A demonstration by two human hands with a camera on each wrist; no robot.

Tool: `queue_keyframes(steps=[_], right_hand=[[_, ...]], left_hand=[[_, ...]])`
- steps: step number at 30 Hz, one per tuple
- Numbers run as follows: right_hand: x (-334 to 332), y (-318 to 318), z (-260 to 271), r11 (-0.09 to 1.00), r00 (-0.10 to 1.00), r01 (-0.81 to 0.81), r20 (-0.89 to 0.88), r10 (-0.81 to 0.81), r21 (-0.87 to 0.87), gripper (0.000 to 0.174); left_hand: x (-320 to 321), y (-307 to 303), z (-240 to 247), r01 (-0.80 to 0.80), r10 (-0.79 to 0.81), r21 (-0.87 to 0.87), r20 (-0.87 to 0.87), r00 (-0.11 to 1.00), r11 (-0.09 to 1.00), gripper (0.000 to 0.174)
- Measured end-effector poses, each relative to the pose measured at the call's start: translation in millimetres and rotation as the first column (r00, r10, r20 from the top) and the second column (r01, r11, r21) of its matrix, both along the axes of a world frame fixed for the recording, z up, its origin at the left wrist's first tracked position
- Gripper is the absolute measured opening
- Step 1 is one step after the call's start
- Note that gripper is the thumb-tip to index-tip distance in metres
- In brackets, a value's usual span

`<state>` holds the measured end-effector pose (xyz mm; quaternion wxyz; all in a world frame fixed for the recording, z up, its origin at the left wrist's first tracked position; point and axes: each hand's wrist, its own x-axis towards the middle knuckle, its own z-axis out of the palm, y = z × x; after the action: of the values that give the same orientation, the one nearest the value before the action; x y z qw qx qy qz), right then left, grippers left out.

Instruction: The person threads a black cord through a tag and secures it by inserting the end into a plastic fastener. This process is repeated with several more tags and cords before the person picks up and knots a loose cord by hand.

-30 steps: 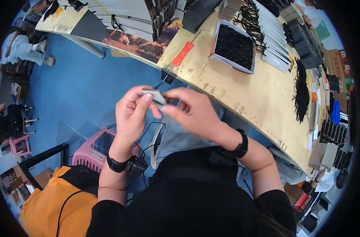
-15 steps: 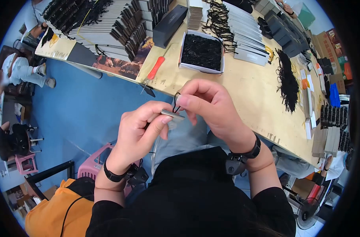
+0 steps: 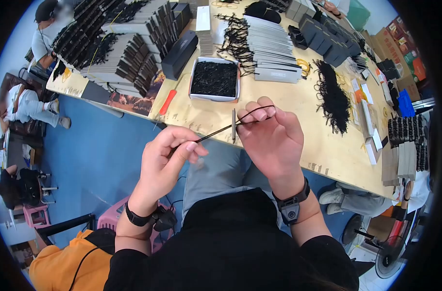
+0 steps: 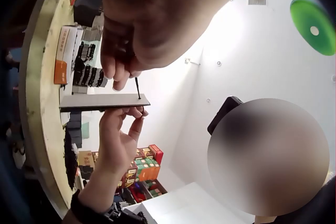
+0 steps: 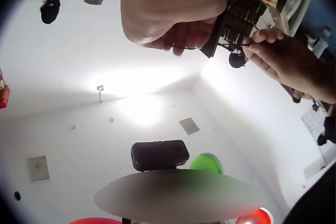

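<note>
A thin grey flat card (image 4: 100, 100), seen edge-on in the head view, hangs between both hands with a black cord (image 3: 216, 132) running through a hole near its end. My left hand (image 3: 165, 155) pinches one end of the cord between thumb and fingers. On the other side of the card, my right hand (image 3: 274, 140) holds the cord's looped end at its fingertips, its fingers close beside the card. In the left wrist view the cord passes straight down into the hole. The right wrist view shows the card dark, between the two hands.
On the wooden table (image 3: 298, 131) stands a white box (image 3: 239, 82) of black cords. Left of it lie a red-handled tool (image 3: 168, 102) and a dark long box (image 3: 179, 56). Stacked grey cards (image 3: 274, 48) with cords lie behind, and a heap of black cords (image 3: 333, 97) sits right.
My hands have moved apart, drawing the cord out taut between them through the card. The card has turned edge-on and left my left fingers. The head view has shifted over the table.
</note>
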<state>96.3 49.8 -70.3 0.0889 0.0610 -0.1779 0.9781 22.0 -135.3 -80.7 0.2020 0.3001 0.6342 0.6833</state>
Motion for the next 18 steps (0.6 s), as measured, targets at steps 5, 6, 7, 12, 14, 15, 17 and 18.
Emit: queue_keyframes(steps=[5,6,7,12,14,15,17,18], right_hand=[[13.3,15.0,12.3,0.995,0.996,0.093,0.012,-0.094,0.035,0.015],[14.3,18.4,14.5,0.956,0.991,0.125,0.016,-0.133,0.264,0.017],[14.5,19.1,19.2,0.866,0.984,0.148,0.013,-0.175,0.478,0.021],[22.2,10.6,46.2,0.454,0.952,0.101,0.047,-0.304,0.885,0.03],[21.5,7.3,45.7,0.368,0.952,0.126,-0.009,-0.305,0.921,0.029],[20.7,5.2,44.9,0.281,0.953,0.147,-0.06,-0.296,0.948,0.028],[17.5,7.1,42.6,0.192,0.933,0.201,-0.128,-0.337,0.961,0.026],[16.4,9.5,41.4,0.133,0.914,0.266,-0.205,-0.351,0.955,0.022]], left_hand=[[5.2,12.7,25.1,-0.097,0.096,-0.002,-0.024,0.995,0.995,0.012],[4.9,15.7,28.8,-0.072,0.073,0.005,-0.06,0.996,0.997,0.011],[5.6,18.3,31.9,-0.047,0.048,0.01,-0.094,0.994,0.999,0.012],[9.8,31.3,42.3,0.03,-0.02,0.085,-0.105,0.994,0.996,0.021],[9.6,36.8,47.0,0.077,-0.064,0.089,-0.136,0.989,0.993,0.025],[11.5,40.5,50.2,0.079,-0.07,0.074,-0.118,0.991,0.994,0.025],[10.3,42.8,51.2,0.081,-0.075,0.058,-0.098,0.992,0.995,0.026],[7.0,41.8,49.2,0.143,-0.139,0.134,-0.041,0.989,0.981,0.026]])
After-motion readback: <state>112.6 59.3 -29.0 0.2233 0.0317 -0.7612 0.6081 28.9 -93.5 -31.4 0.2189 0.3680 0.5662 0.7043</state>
